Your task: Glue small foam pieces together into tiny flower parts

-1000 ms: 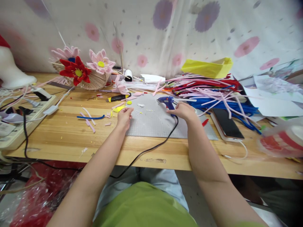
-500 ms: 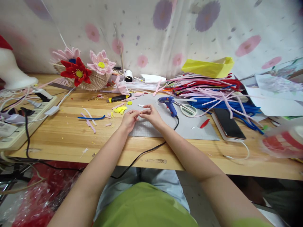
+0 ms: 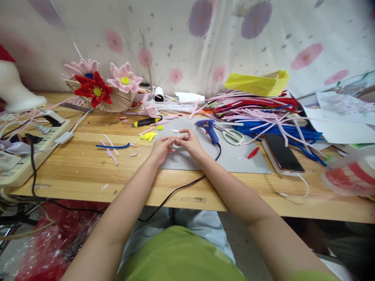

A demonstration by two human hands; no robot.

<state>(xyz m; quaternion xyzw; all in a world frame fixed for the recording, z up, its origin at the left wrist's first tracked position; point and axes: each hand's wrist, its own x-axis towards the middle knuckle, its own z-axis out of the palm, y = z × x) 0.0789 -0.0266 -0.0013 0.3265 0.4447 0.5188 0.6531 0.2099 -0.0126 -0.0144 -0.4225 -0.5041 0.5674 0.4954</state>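
My left hand (image 3: 163, 149) and my right hand (image 3: 190, 143) meet fingertip to fingertip over the left part of a grey cutting mat (image 3: 243, 162). Both are closed in a pinch; whatever they hold is too small and too covered by fingers to make out. Just beyond the fingertips lies a small white scrap (image 3: 175, 131). To the right of my right hand rests a blue hot glue gun (image 3: 208, 129), its black cord running toward the table's front edge. White-handled scissors (image 3: 233, 136) lie beside it. Left of my left hand are yellow felt scraps (image 3: 149, 136).
Pink, red and blue pipe cleaners (image 3: 258, 113) are heaped at the back right. A phone (image 3: 283, 152) lies on the right. Fuzzy-petalled flowers (image 3: 94, 89) fill a woven basket (image 3: 121, 102) at the back left. A power strip (image 3: 17, 171) stands at far left. A utility knife (image 3: 147, 121) lies behind the scraps.
My fingertips have shifted slightly and pressed closer together. More of the white scrap behind them shows now. The things on the table stay where they were.
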